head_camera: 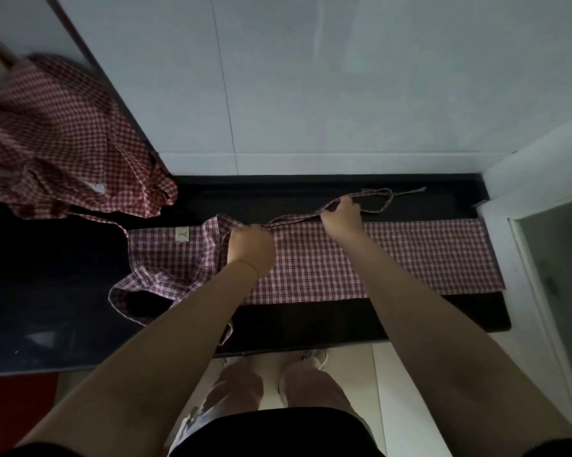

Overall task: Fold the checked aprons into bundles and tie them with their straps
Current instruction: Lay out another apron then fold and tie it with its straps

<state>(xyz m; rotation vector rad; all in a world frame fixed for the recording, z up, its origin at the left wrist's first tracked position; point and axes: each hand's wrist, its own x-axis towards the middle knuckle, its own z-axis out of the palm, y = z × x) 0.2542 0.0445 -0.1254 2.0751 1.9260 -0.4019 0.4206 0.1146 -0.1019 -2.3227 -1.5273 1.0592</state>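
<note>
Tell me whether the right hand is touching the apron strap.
Touching. The head view shows the right hand with fingers curled round the thin strap, which runs out from both sides of the grip, above the folded checked apron.

Dark counter (311, 321) below pale tiled wall (344, 77).

A red-and-white checked cotton apron (376, 258) is laid flat as a long folded band across a dark counter, its right end squared off and its left end rumpled, with a small pale label shown near the upper left corner. A thin checked strap (373, 201) is stretched along the band's far edge and looped at the right. A second red-and-white checked apron (63, 143) is heaped, unfolded, at the far left.
</note>
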